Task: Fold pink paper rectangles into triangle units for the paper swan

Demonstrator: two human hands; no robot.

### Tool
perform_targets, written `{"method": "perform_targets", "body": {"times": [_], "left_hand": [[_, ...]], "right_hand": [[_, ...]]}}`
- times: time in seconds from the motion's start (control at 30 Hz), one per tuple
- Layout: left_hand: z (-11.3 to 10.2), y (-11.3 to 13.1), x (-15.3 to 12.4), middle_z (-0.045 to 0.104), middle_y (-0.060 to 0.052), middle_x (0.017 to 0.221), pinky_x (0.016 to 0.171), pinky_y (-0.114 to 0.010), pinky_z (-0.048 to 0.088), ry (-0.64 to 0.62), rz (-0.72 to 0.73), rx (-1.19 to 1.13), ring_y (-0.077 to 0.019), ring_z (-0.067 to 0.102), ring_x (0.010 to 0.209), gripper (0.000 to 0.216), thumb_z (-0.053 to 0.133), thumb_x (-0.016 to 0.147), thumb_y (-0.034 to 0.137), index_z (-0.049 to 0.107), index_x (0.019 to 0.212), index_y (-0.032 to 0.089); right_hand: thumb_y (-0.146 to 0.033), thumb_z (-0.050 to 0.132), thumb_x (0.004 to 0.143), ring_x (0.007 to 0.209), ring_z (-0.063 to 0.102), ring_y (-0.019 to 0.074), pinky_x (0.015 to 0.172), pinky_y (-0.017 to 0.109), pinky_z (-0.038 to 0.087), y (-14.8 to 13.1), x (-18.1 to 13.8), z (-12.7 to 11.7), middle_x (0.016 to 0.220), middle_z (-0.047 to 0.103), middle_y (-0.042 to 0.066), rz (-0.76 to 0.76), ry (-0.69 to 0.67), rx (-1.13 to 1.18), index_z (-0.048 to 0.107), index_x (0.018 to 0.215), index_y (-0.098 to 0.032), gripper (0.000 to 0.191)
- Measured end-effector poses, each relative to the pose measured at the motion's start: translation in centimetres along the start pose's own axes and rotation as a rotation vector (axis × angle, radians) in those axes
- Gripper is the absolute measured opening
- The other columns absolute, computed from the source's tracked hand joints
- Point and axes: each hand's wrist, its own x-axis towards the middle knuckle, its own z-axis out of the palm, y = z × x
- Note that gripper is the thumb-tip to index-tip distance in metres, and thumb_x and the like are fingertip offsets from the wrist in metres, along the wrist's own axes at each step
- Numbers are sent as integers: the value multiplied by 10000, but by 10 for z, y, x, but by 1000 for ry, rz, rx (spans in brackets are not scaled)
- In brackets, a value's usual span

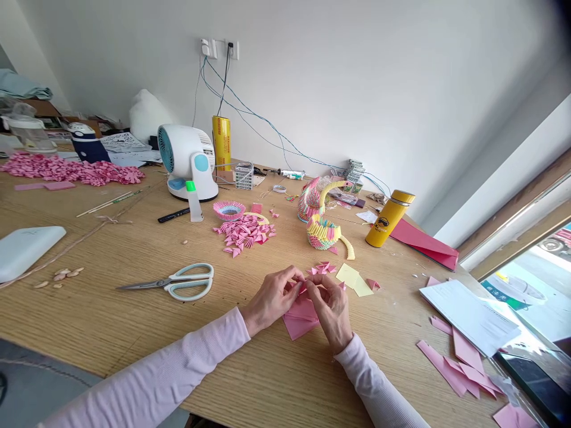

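From the head view I see my left hand [273, 295] and right hand [329, 304] meeting just below the centre of the frame, both sleeves in pale pink. The grip of each hand is closed down to a pinch, fingertips together on a small pink paper piece [302, 289] held between them, just above a short stack of pink paper sheets [300, 319] lying flat on the bench [111, 321]. How the piece is folded I cannot tell; the fingers cover most of it. Just beyond my hands, slightly right of centre, a few small folded pink triangles [322, 268] lie beside two yellow paper slips [354, 279]. Left of my hands, the scissors [176, 282] rest flat with the blades pointing toward the left edge. Further up, near the centre, there is a heap of pink folded units [247, 233] with a small pink paper bowl [229, 210] touching its far side. To the right of that stands a yellow-and-pink paper model [323, 230], and beside it a yellow flask [389, 219]. In the upper left sit a white fan [186, 159] and a long spread of pink folded pieces [71, 169]. At the lower right, pink paper offcuts [459, 365] lie near a white sheet [470, 315].
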Motion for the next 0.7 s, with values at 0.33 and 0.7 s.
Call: {"method": "perform_targets", "body": {"times": [0.33, 0.7], "left_hand": [[-1, 1, 1, 649, -32, 892, 596, -191, 487, 10, -59, 16, -123, 634, 708, 103, 535, 851, 238, 562, 927, 174], [-4, -4, 4, 647, -38, 871, 642, -210, 505, 16, -148, -18, -147, 635, 815, 152, 563, 766, 130, 569, 915, 160]], "right_hand": [[-275, 592, 797, 589, 678, 177, 515, 239, 503, 1, 2, -1, 733, 680, 38, -26, 18, -28, 611, 794, -165, 112], [-365, 600, 820, 658, 719, 242, 586, 297, 551, 6, 6, -12, 745, 733, 93, 25, -178, -116, 678, 832, -155, 224]]}}
